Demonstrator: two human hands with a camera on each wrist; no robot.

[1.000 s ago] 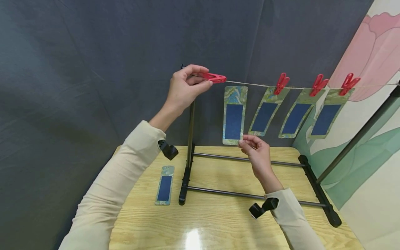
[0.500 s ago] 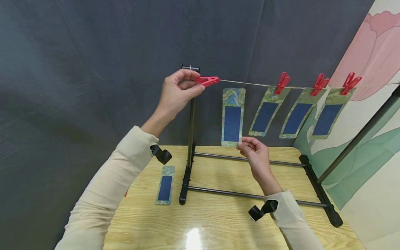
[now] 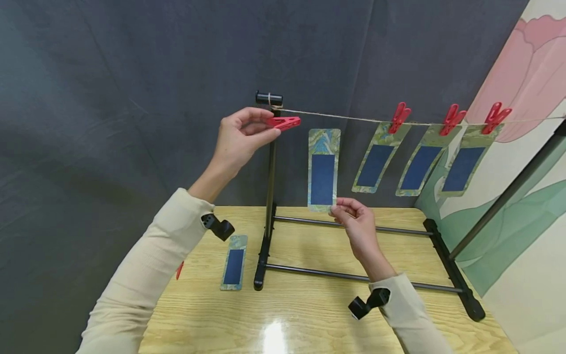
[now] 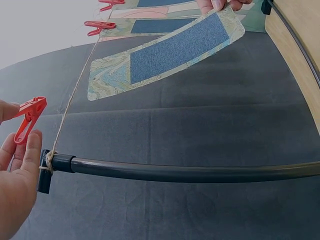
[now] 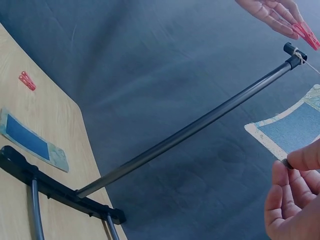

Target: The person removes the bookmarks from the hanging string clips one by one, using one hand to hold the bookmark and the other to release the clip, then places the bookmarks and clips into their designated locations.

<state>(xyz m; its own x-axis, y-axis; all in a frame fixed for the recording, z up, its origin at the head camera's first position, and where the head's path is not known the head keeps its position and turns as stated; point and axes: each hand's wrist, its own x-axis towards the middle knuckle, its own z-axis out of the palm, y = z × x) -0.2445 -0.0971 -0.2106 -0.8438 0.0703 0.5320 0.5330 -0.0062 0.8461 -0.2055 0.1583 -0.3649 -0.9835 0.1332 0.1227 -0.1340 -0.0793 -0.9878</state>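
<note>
My left hand [image 3: 236,140] pinches a red clothespin [image 3: 285,123] between thumb and fingers, near the string's left end. In the left wrist view that clothespin [image 4: 31,120] stands just beside the tied end of the string [image 4: 75,92]. My right hand [image 3: 359,228] holds a bookmark-like card [image 3: 323,169], with a marbled green-blue border and a dark blue panel, by its lower right corner. The card stands upright, its top edge a little below the string in the head view. Seen from the right wrist, thumb and fingers [image 5: 300,195] pinch the card's corner.
Three similar cards [image 3: 375,164] hang from the string at the right, each under a red clothespin [image 3: 400,118]. A black stand [image 3: 270,182] bears the string. Left of its foot, another card [image 3: 233,268] lies on the wooden table [image 3: 212,319]. Another red clothespin [image 5: 27,80] lies nearby.
My left hand with the clothespin has moved left and slightly down, uncovering the string's tied end. The right hand has brought its card a little left and down.
</note>
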